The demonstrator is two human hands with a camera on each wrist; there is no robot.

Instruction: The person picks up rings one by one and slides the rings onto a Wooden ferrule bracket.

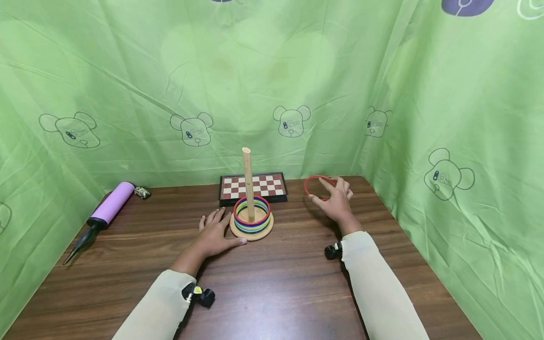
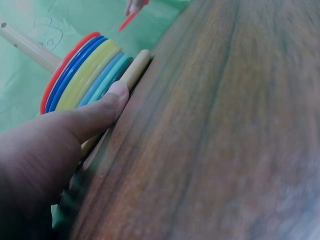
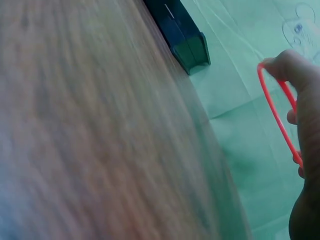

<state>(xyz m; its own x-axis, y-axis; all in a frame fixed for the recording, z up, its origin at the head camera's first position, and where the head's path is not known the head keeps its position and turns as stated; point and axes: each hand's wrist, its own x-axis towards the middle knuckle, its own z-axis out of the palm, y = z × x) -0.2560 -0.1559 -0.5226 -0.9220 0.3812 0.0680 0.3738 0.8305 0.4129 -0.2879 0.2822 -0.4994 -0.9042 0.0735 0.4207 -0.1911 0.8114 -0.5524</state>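
Observation:
A ring-toss stand with an upright wooden peg (image 1: 248, 174) and a round wooden base (image 1: 255, 237) stands mid-table. Several coloured rings lie stacked round the peg, a red ring (image 2: 54, 82) on top, with blue, yellow, light blue and green below. My left hand (image 1: 212, 237) holds the base at its left side, thumb at the front edge; its other fingers are hidden in the left wrist view. Off to the right, my right hand (image 1: 339, 203) grips another red ring (image 3: 274, 112) between thumb and fingers, tilted and raised above the tabletop.
Behind the stand lies a red-and-white checkered board (image 1: 272, 184) with a dark frame. A purple hand pump (image 1: 112, 203) with a black nozzle lies at the left, beside a small patterned object (image 1: 142, 192). Green curtain (image 1: 255, 71) borders the wooden table (image 1: 272, 293).

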